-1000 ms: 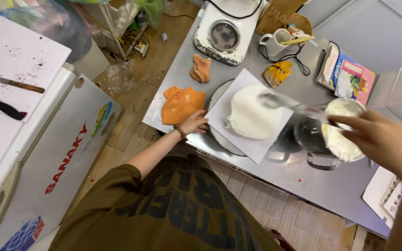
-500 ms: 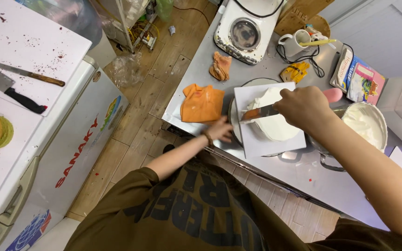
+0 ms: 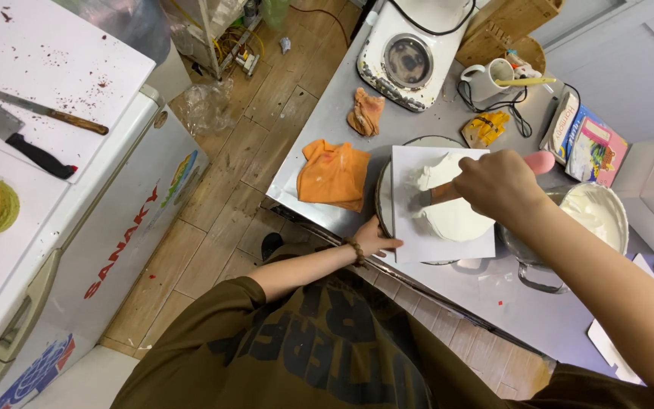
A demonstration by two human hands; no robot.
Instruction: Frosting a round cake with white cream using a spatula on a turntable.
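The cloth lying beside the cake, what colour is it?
Orange. The cloth lies crumpled on the steel table, plainest in the head view.

steel counter (image 3: 448, 303) | orange cloth (image 3: 334, 173) | turntable (image 3: 382, 198) | cream bowl (image 3: 598, 216) | white appliance (image 3: 406, 45)

- A small baking kitchen — steel desk (image 3: 456, 303) with a white-frosted cake (image 3: 452, 201) and a bowl of cream (image 3: 596, 216).
- Chest freezer (image 3: 107, 227) carrying knives (image 3: 32, 132); a stand mixer (image 3: 410, 45) at the desk's far edge.
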